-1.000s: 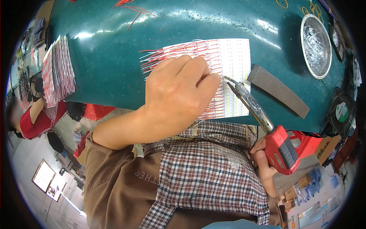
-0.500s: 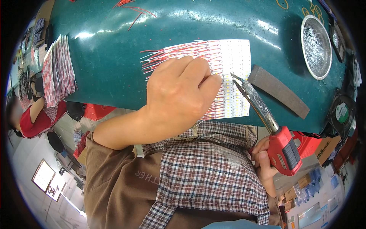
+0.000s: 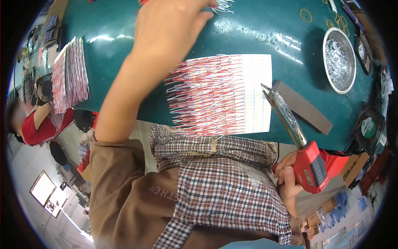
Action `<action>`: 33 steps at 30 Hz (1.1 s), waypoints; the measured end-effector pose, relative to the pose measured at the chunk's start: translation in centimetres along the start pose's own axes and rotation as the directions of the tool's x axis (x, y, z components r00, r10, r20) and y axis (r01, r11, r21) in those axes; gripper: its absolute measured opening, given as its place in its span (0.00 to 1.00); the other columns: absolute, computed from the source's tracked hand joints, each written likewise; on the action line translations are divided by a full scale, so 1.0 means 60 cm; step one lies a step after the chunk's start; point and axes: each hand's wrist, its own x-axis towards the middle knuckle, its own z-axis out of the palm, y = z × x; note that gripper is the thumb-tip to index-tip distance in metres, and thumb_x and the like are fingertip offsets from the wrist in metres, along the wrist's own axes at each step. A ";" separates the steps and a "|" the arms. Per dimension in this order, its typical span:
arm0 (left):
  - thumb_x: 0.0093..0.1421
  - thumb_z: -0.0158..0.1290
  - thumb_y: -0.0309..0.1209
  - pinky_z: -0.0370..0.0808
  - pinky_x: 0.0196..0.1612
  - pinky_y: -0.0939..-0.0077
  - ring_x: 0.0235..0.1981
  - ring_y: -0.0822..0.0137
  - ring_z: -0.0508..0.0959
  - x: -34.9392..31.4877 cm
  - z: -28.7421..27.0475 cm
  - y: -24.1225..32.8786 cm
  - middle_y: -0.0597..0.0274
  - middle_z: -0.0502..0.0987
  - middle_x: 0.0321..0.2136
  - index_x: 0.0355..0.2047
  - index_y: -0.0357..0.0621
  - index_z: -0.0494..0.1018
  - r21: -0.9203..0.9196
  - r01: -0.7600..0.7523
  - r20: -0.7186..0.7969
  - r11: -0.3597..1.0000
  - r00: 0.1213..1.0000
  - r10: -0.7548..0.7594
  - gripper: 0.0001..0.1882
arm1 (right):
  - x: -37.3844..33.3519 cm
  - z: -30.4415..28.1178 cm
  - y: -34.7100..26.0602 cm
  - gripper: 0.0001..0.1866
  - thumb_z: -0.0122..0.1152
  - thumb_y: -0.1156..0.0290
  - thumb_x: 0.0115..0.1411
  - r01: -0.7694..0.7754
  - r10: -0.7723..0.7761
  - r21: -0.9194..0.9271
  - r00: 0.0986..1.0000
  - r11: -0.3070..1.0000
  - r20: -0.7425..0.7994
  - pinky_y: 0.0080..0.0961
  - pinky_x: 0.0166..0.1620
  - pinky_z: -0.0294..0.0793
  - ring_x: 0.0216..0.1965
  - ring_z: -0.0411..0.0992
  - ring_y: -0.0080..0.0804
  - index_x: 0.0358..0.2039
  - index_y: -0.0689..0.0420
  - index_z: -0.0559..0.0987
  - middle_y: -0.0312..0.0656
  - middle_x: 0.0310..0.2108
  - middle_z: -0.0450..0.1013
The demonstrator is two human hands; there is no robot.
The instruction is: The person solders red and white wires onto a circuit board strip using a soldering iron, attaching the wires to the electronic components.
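Note:
My left hand [image 3: 174, 25] is stretched to the far edge of the view, beside loose white wires [image 3: 224, 6]. Its thumb and forefinger stand apart with nothing seen between them; the other fingers are mostly hidden. Nearer to me lies a white LED circuit board panel [image 3: 257, 70], its left part covered by rows of red and white wires [image 3: 207, 95]. At the right, my right hand [image 3: 287, 176] is closed round the red handle of a soldering gun [image 3: 311, 166]. The gun's tip points up-left, over or just above the panel's right edge.
A grey-brown bar [image 3: 304, 108] lies right of the panel. Beyond it on the green table [image 3: 124, 62] stand a metal bowl [image 3: 340, 62] and a small fan [image 3: 369, 126]. A wired stack [image 3: 71, 76] lies left, near a person in red [image 3: 37, 128].
My left hand has left the panel and moved far up to the loose wires, uncovering the wired rows. The soldering gun stays in my right hand, almost unmoved.

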 end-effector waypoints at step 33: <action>0.40 0.60 0.21 0.66 0.23 0.72 0.22 0.66 0.72 -0.086 -0.007 0.125 0.66 0.71 0.22 0.32 0.46 0.80 -0.284 -0.007 0.158 0.959 0.986 0.054 0.15 | -0.002 -0.030 0.010 0.13 0.57 0.67 0.57 -0.020 0.026 -0.120 0.998 0.993 0.055 0.15 0.20 0.62 0.12 0.58 0.18 0.34 0.65 0.69 0.44 0.22 0.68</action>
